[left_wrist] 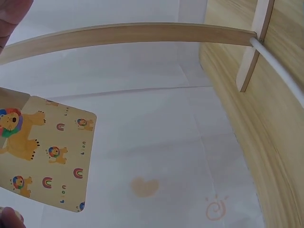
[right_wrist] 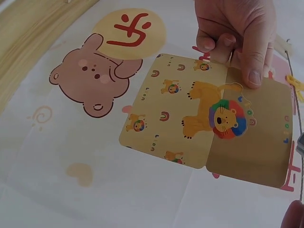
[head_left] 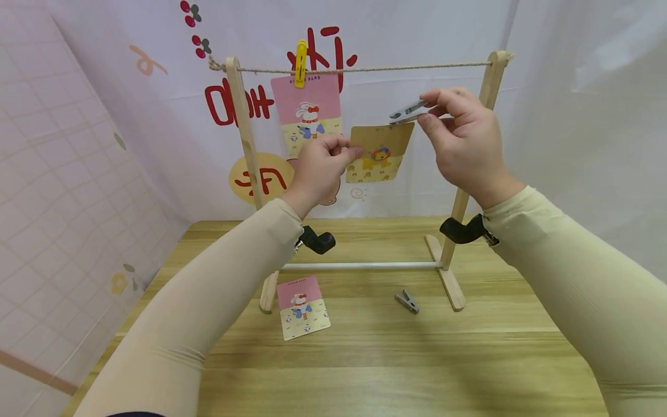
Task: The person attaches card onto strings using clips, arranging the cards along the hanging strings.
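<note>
In the head view my left hand (head_left: 319, 172) pinches the left edge of a brown and yellow lion card (head_left: 377, 168), holding it up below the rope (head_left: 417, 68). Thumb and fingers of my right hand (head_left: 467, 142) grip a grey clothespin (head_left: 409, 111), whose tip overlaps the card's top edge. The right wrist view has the card's lion face (right_wrist: 228, 118) sideways, with the left thumb (right_wrist: 255, 59) lying over its edge. Only the patterned part of the card (left_wrist: 57, 152) shows fully in the left wrist view.
A pink and yellow rabbit card (head_left: 307, 104) hangs from the rope by a yellow clothespin (head_left: 300, 63). On the table (head_left: 365, 370) lie a similar rabbit card (head_left: 303, 310) and a grey clothespin (head_left: 407, 302). Wooden posts (head_left: 245, 127) and a white bar (head_left: 359, 266) form the rack.
</note>
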`<state>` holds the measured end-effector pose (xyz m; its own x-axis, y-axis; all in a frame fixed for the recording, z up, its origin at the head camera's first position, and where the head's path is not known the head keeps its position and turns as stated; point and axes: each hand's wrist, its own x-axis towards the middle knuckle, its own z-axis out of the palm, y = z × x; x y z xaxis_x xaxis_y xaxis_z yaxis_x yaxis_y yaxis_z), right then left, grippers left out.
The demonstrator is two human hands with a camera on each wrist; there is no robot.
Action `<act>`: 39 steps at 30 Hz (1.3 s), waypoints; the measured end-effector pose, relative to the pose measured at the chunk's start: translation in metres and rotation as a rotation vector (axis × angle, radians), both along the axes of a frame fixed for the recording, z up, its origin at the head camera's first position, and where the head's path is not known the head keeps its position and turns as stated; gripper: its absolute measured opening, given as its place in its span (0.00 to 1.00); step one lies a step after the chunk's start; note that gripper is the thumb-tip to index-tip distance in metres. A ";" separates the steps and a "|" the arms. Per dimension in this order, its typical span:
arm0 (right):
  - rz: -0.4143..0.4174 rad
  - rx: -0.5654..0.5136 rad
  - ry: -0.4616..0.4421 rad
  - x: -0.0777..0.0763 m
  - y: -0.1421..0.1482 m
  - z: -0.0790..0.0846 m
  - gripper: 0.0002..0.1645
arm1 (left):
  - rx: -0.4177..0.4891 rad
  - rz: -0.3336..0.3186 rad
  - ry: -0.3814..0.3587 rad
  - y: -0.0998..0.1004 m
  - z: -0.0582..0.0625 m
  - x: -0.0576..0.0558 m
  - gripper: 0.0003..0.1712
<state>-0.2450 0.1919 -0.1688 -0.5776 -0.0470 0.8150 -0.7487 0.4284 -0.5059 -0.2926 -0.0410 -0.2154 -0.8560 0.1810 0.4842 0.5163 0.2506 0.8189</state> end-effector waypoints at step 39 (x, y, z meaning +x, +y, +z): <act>-0.157 0.024 -0.045 -0.021 -0.019 0.050 0.13 | 0.098 0.079 -0.019 0.006 0.047 -0.016 0.11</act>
